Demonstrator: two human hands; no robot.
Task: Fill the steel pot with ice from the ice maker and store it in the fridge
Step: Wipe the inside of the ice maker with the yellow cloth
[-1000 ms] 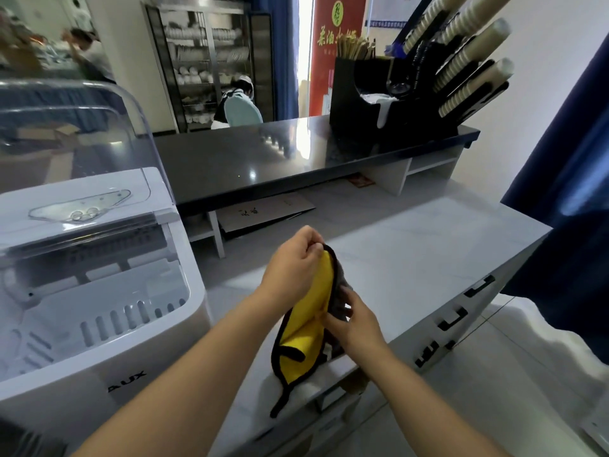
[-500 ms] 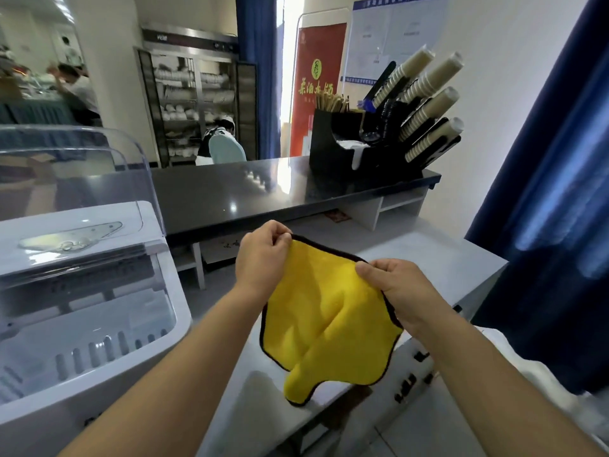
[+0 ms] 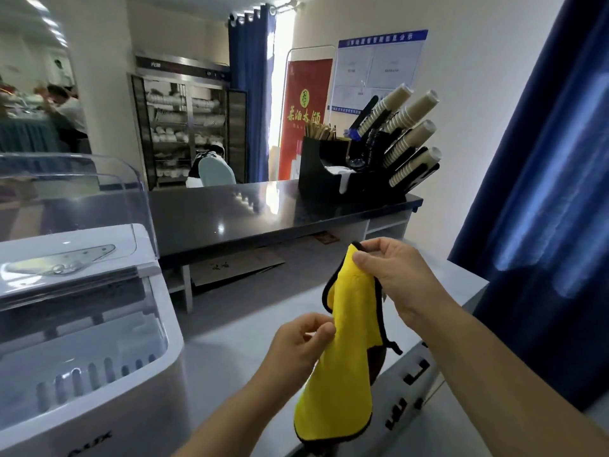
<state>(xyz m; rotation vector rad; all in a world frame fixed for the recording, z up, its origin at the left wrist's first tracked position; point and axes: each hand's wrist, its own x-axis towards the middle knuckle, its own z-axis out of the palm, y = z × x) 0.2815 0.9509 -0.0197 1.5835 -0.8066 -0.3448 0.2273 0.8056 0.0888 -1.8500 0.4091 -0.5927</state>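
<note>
A yellow cloth with black trim point(image 3: 349, 364) hangs folded over the grey counter point(image 3: 237, 344). My right hand point(image 3: 398, 278) pinches its top corner and holds it up. Lower down, my left hand point(image 3: 296, 347) pinches the cloth's left edge between thumb and fingers. The white ice maker point(image 3: 79, 341) stands at the left with its clear lid point(image 3: 75, 192) raised and its basket showing. No steel pot or fridge is in view.
A dark raised counter point(image 3: 263, 212) runs behind, carrying a black cup and straw dispenser point(image 3: 372, 159). Drawers with black handles point(image 3: 412, 394) front the grey counter. A blue curtain point(image 3: 553, 192) hangs at the right. People sit in the room beyond.
The cloth was spread flat between both hands; now it hangs folded lengthwise. My right hand rose with the top corner and my left hand dropped to the cloth's side edge. The view tilted upward.
</note>
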